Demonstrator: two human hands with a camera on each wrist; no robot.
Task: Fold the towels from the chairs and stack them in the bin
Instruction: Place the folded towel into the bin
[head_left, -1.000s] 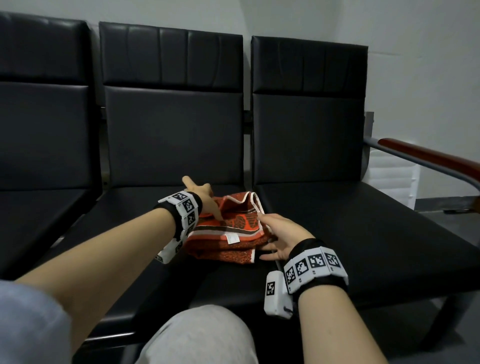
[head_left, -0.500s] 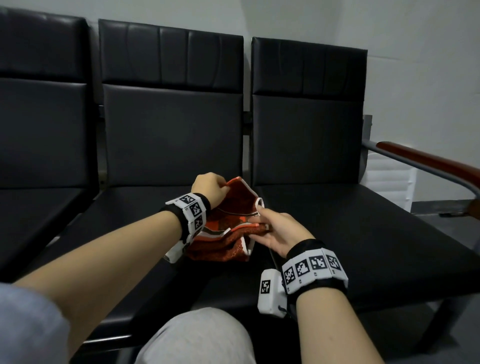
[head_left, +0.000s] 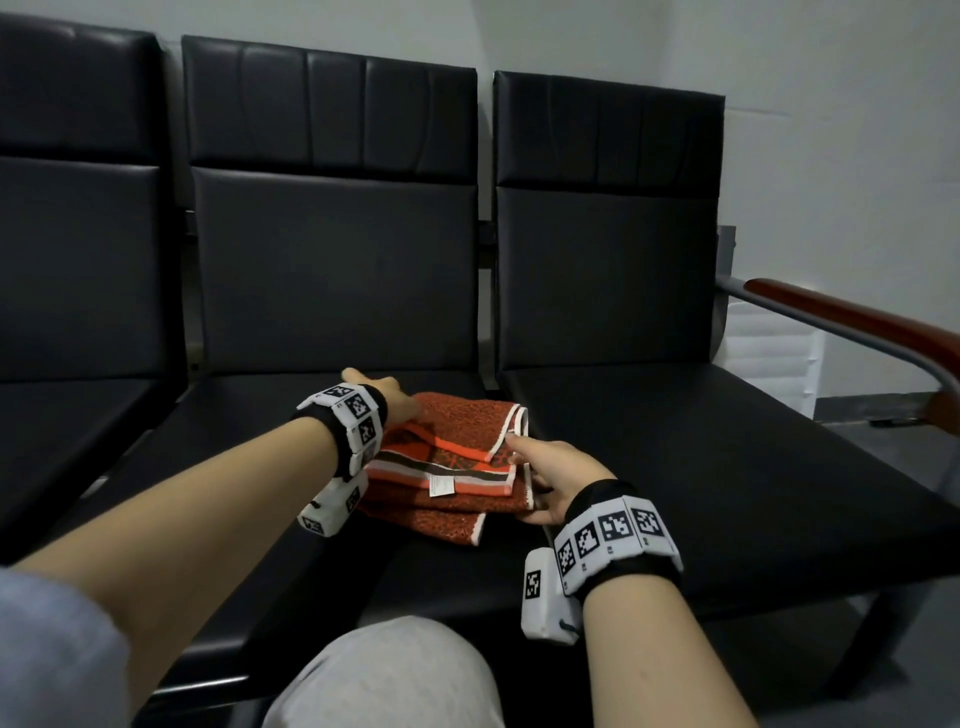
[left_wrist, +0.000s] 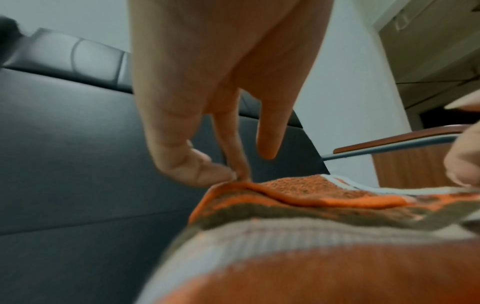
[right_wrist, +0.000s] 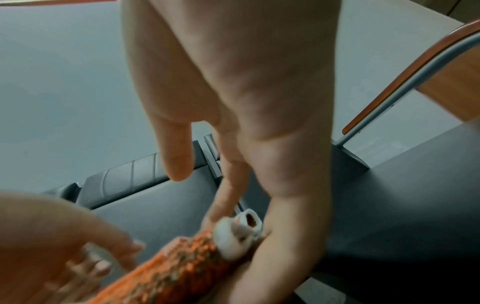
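An orange towel (head_left: 447, 467) with brown and white stripes lies folded in layers on the middle chair seat (head_left: 322, 519). My left hand (head_left: 395, 402) is at its far left corner. In the left wrist view the thumb and a finger of that left hand (left_wrist: 233, 174) pinch the towel's (left_wrist: 311, 226) top edge while another finger points straight out. My right hand (head_left: 545, 467) is at the towel's right edge. In the right wrist view this right hand (right_wrist: 233, 226) pinches the white-bordered corner of the towel (right_wrist: 182, 263). No bin is in view.
Three black padded chairs stand in a row against a pale wall. The right seat (head_left: 701, 467) is bare and ends in a wooden armrest (head_left: 857, 322) on a metal bar. A white ribbed object (head_left: 769, 348) stands behind that armrest. My knee (head_left: 384, 675) is below the seat edge.
Half a second ago both hands held a flap of the towel raised. The flap now lies flat on the towel, and both hands have come down to the seat and moved apart.
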